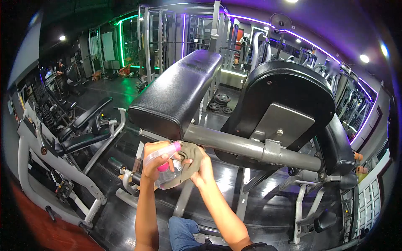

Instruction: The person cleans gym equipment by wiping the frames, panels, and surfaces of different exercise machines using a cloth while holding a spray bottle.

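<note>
My left hand (155, 162) is wrapped round the neck of a clear spray bottle (169, 178) with a pink collar and a pink nozzle tip. The nozzle points right, at a grey-green cloth (189, 161). My right hand (202, 169) is closed on that cloth, which hangs in folds beside the bottle. Both hands are close together, just below a grey metal tube (228, 140) and the near end of a black padded bench (171, 96). Part of the bottle is hidden behind my fingers and the cloth.
A large black pad (289, 88) with a bolted metal plate stands to the right of the tube. Another machine (63, 167) with white-grey frame fills the left. Weight plates (221, 100) lie on the dark floor behind. A person (61, 77) is far off at left.
</note>
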`<action>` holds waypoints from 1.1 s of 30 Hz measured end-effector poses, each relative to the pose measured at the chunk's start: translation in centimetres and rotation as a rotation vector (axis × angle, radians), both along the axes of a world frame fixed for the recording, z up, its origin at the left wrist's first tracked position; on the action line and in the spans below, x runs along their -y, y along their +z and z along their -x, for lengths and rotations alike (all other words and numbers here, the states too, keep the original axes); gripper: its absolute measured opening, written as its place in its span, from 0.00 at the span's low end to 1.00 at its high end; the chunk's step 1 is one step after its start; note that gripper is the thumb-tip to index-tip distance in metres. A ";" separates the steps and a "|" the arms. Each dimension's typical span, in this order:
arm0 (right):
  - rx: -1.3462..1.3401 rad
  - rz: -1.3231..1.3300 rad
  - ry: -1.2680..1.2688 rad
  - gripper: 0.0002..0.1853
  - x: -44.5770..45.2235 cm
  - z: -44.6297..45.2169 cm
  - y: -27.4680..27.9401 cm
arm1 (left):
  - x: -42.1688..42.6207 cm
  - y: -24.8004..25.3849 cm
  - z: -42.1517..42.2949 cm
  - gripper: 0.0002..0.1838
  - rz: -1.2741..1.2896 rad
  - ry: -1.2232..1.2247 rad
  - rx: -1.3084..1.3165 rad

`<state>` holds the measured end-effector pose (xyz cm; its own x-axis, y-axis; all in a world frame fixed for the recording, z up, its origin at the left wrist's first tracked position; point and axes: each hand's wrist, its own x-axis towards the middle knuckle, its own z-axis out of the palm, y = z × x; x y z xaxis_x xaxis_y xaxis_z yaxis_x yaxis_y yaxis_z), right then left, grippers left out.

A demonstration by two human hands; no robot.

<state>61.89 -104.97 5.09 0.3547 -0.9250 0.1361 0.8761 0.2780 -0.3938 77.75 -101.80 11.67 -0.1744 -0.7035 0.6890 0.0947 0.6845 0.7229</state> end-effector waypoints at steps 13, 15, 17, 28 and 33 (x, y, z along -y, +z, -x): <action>0.135 -0.229 -0.604 0.13 -5.3 7.3 3.4 | -1.2 0.4 1.8 0.24 -0.093 0.091 -0.025; 0.049 -0.165 -0.562 0.16 -3.8 6.1 1.6 | -1.3 0.1 2.5 0.24 -0.157 0.034 -0.052; 0.016 -0.140 -0.471 0.18 -3.1 5.1 1.1 | -1.3 0.5 3.4 0.24 -0.154 0.017 -0.015; 0.136 -0.192 -0.552 0.12 -7.3 13.4 2.0 | -0.9 3.9 8.6 0.18 -0.148 -0.203 0.127; 0.097 -0.147 -0.751 0.12 -9.6 17.0 2.2 | 0.8 4.1 10.6 0.20 -0.100 -0.239 0.166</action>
